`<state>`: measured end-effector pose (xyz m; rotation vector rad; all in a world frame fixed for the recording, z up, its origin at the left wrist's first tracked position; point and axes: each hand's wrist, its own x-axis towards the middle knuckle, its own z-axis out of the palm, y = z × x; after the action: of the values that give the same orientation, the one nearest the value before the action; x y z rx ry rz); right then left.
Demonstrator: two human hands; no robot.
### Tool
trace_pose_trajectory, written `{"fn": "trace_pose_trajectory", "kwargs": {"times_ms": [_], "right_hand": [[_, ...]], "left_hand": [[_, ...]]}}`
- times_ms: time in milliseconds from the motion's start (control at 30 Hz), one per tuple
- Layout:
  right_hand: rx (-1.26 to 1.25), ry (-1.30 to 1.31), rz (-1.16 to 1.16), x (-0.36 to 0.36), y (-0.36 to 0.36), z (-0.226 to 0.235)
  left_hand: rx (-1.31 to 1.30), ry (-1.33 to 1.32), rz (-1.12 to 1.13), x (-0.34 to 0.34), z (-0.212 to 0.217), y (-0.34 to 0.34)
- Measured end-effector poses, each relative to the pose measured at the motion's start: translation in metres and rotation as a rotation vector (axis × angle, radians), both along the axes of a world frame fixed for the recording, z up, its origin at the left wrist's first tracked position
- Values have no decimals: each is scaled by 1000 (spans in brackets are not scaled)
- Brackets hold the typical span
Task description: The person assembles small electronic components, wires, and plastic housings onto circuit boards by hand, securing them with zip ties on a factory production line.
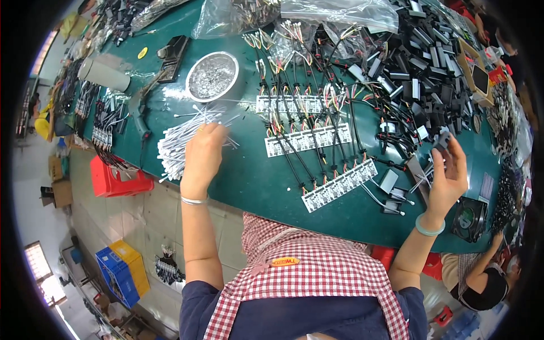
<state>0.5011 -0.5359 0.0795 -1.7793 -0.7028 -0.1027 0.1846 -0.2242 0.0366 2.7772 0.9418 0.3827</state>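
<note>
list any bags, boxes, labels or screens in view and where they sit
clear plastic bags: far edge of the green table, crumpled, holding wires
small yellow round label: far left on the table
blue and yellow crates: floor, lower left
red crate: floor under the table's left edge

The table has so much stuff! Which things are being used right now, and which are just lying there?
In use:
left hand on white cable ties
right hand holding a small black part

Lying about:
round tin
wired strips
plastic bags

Bright, even light; sharp centre, fisheye-bent edges, black rim.
</note>
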Motion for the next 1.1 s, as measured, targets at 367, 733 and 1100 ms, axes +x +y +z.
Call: {"fn": "trace_pose_trajectory", "kwargs": {"times_ms": [367,733,1100], "right_hand": [[46,50,484,-54,34,-6],[-74,-236,500,-70,41,6],[-155,-390,495,-73,40,8]], "left_hand": [[-331,-622,-194,37,60,-53],[-478,-493,-497,102,66,-119],[-356,-442,-516,108,64,-124]]}}
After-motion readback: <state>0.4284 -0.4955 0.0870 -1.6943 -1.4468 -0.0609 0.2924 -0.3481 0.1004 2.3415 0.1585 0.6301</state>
